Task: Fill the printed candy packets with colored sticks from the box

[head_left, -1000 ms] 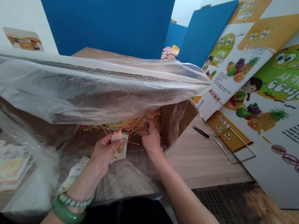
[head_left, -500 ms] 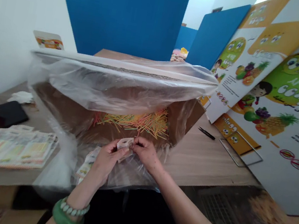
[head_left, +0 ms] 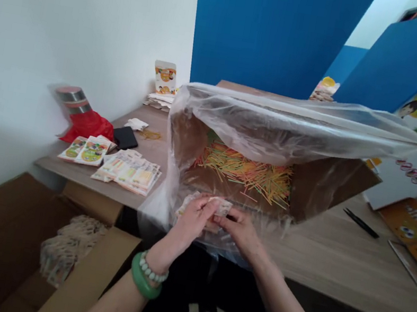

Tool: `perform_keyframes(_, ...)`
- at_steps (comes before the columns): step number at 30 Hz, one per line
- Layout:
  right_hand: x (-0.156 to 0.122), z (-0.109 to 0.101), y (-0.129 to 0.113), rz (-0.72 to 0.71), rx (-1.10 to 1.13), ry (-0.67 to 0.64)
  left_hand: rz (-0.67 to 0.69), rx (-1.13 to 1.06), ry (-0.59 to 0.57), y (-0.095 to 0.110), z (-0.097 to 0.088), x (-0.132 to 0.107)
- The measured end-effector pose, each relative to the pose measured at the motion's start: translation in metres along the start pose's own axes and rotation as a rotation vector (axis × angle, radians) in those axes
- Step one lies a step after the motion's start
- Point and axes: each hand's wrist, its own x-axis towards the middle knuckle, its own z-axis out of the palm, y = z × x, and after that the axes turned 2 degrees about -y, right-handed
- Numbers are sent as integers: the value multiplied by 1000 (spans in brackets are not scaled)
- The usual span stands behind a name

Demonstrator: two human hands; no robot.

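Observation:
My left hand (head_left: 191, 221) and my right hand (head_left: 242, 229) meet at the front edge of a cardboard box (head_left: 331, 191) lined with a clear plastic bag (head_left: 279, 123). Both hands pinch a small printed packet (head_left: 219, 207) between their fingers. Inside the box lies a heap of thin coloured sticks (head_left: 254, 172) in orange, yellow and green. A green bangle and a bead bracelet (head_left: 147, 276) sit on my left wrist.
Printed packets (head_left: 129, 171) lie spread on the wooden table (head_left: 336, 254) at left, by a red bag (head_left: 87, 124), a black wallet (head_left: 125, 137) and a metal tin (head_left: 69, 95). An open carton (head_left: 91, 270) with more packets stands on the floor at lower left. Black scissors (head_left: 360, 222) lie at right.
My right hand came out of the stick heap and joined the left on the packet. The view swung left, so the floor carton and left table end now show.

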Motion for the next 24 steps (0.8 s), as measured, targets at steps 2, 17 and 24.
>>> perform_keyframes(2, -2, 11, -3, 14, 14, -16, -12, 14, 46, 0, -8, -3)
perform_keyframes(17, 5, 48, -8, 167, -1107, 195, 86, 478, 726, 11, -191, 52)
perform_keyframes(24, 25, 70, 2, 237, -1128, 217, -8, 1277, 654, -4, -235, 82)
